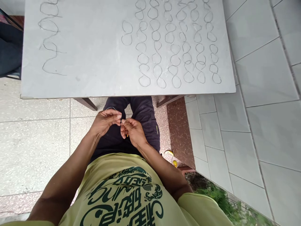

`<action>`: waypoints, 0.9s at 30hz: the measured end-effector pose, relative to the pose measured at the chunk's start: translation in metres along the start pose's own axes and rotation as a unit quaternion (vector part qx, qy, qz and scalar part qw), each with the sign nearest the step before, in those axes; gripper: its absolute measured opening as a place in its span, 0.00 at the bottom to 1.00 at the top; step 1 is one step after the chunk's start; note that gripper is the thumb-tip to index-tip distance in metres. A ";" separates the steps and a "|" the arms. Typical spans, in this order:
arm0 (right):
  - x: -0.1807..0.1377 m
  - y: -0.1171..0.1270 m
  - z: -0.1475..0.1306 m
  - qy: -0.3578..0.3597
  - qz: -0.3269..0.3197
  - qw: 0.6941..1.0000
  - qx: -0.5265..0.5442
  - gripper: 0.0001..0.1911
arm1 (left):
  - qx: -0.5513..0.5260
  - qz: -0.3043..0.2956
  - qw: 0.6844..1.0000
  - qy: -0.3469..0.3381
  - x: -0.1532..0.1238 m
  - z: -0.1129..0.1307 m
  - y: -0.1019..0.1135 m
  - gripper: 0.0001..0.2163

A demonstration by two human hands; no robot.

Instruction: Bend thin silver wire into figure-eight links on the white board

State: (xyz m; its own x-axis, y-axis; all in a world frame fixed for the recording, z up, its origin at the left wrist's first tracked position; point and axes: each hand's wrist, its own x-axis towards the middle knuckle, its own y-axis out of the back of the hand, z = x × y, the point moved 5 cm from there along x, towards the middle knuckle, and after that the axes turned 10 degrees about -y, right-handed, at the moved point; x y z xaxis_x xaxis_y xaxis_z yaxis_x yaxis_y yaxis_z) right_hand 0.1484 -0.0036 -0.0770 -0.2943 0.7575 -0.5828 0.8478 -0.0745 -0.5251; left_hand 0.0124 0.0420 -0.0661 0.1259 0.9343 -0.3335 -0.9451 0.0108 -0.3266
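My left hand (107,121) is closed in a pinch on a thin wire (111,107), low over my lap. The wire's curved part arches above the fingers of that hand. My right hand (133,130) meets it fingertip to fingertip, thumb and finger closed at the same spot, where the wire seems to run between both hands. The fingers hide the rest of the wire. Beyond the hands, on the grey table (89,62), lie several rows of figure-eight wire pieces (155,36). Wavy wire pieces (50,47) lie at the table's left end.
The table's front edge (127,96) is just past my hands, above my knees. A tiled wall (270,78) runs close along the right side. Dark fabric (10,47) shows at the far left. Small yellow items (169,153) are on the floor at my right.
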 end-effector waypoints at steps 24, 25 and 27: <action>-0.003 0.013 -0.002 0.012 0.031 0.997 -0.064 0.19 | 0.079 -0.045 0.995 0.032 0.013 0.022 0.015 0.18; -0.003 0.012 -0.001 0.009 0.029 0.998 -0.063 0.20 | 0.084 -0.056 0.994 0.037 0.013 0.023 0.014 0.19; -0.003 0.011 0.000 0.003 0.027 0.998 -0.059 0.20 | 0.096 -0.081 0.991 0.045 0.013 0.024 0.011 0.20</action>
State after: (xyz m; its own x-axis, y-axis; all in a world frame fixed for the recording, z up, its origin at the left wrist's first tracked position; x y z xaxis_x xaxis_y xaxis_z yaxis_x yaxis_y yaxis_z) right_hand 0.1591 -0.0068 -0.0809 -0.2444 0.7590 -0.6035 0.9087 -0.0380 -0.4158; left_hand -0.0038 0.0631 -0.0531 0.2992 0.8791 -0.3711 -0.9490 0.2336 -0.2118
